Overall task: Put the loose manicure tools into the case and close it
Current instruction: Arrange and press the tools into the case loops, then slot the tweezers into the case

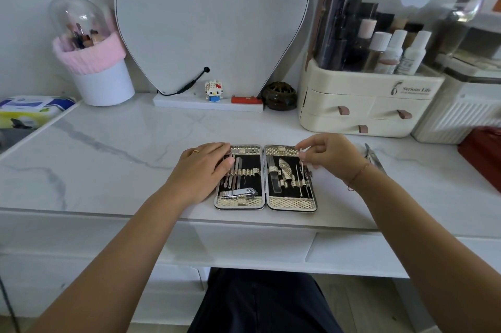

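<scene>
Head view: case [265,198] lies open flat on the counter [122,143], near its front edge, hinge running away from the person.
Left hand [206,167]: flat on the left half, grip released.
Right hand [329,154]: grip pinching a thin tool [301,158] over the right half.
Tool axis: roughly upright, lower tip towards the elastic loops.
Risk: tip may miss its loop and slip.
Outstanding: nippers [373,157] loose on the counter, right of the case.

The surface [122,143] looks like smooth white marble with grey veins. The case [265,178] has a shiny metal rim, a black soft-looking lining and bumpy gold bands. The tools [238,193] inside are shiny metal. The organizer [366,105] is smooth cream plastic with a clear glossy lid.
</scene>
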